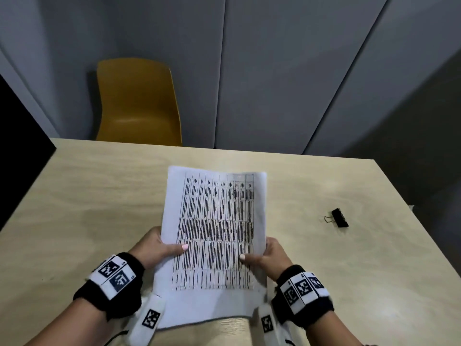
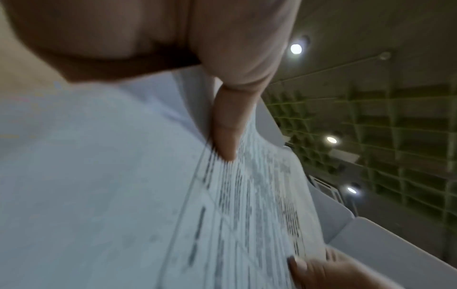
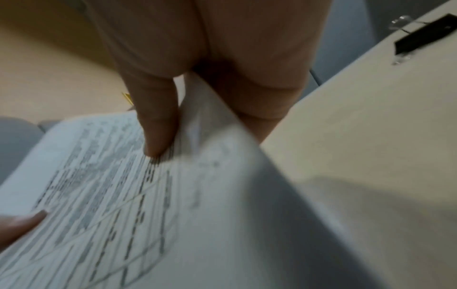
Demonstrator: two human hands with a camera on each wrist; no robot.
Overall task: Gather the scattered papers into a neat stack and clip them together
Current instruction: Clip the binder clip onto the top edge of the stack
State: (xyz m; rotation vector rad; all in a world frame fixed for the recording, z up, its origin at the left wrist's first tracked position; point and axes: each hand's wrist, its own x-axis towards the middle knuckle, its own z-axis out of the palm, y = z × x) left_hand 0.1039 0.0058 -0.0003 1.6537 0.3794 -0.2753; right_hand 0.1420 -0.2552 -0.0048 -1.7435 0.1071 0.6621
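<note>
A stack of white papers [image 1: 214, 228] printed with a black table is held up off the wooden table [image 1: 99, 196], tilted toward me. My left hand [image 1: 159, 245] grips its left edge, thumb on the printed face. On the opposite edge my right hand [image 1: 267, 255] grips the same way. The left wrist view shows my left thumb pressed on the papers [image 2: 247, 205]; the right wrist view shows my right thumb on the papers [image 3: 111, 195]. A black binder clip [image 1: 338, 218] lies on the table to the right, apart from both hands, also visible as the binder clip [image 3: 425, 39].
A yellow chair [image 1: 137, 101] stands beyond the far left of the table against grey wall panels. The table's right edge runs close past the clip. Bare wood surrounds the papers on both sides.
</note>
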